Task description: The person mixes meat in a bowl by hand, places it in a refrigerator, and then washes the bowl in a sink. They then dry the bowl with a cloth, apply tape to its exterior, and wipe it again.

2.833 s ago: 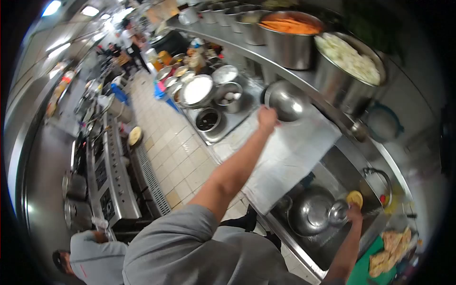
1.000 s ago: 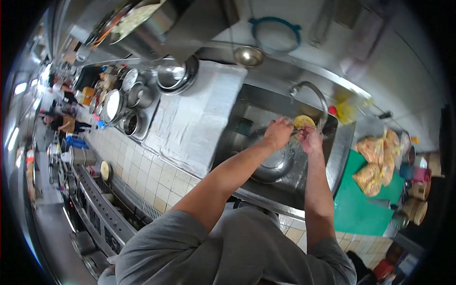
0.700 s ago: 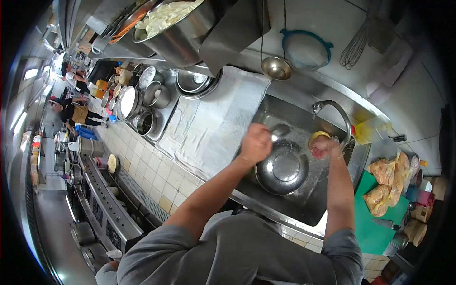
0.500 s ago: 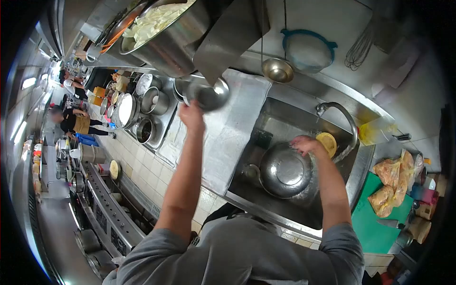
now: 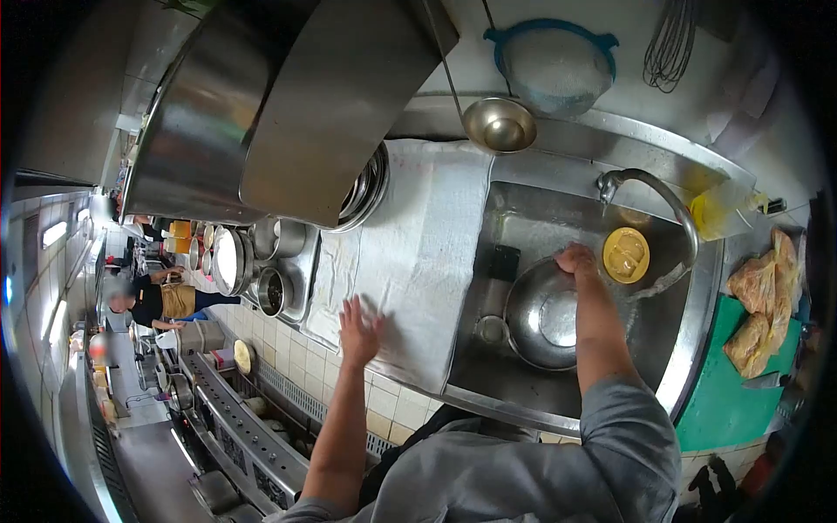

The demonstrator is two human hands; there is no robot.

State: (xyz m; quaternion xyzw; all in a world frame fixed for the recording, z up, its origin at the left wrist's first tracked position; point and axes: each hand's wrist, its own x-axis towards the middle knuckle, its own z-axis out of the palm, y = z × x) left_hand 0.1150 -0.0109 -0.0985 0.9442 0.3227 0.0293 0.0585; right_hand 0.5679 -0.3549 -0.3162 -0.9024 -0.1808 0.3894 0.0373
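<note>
A large metal bowl (image 5: 540,318) sits in the sink (image 5: 567,388), and my right hand (image 5: 577,258) has its fingers at the upper right rim, gripping it. Beside that bowl lies a small round metal piece (image 5: 492,330), perhaps a ladle or cup. My left hand (image 5: 359,331) is empty, fingers spread, over the front edge of the white cloth (image 5: 410,253). At the cloth's far left, metal bowls (image 5: 377,187) are nested, partly hidden by a hanging metal sheet (image 5: 340,96).
The curved faucet (image 5: 654,192) arches over the sink, near a yellow sponge dish (image 5: 626,255). A ladle (image 5: 500,125), strainer (image 5: 558,65) and whisk (image 5: 670,44) hang above. Bagged food (image 5: 758,288) lies by a green board (image 5: 724,401). A person (image 5: 157,296) stands far left.
My left hand has let go of a metal bowl by the nested bowls and come back toward me. My right hand now holds the sink bowl's rim. The view has turned.
</note>
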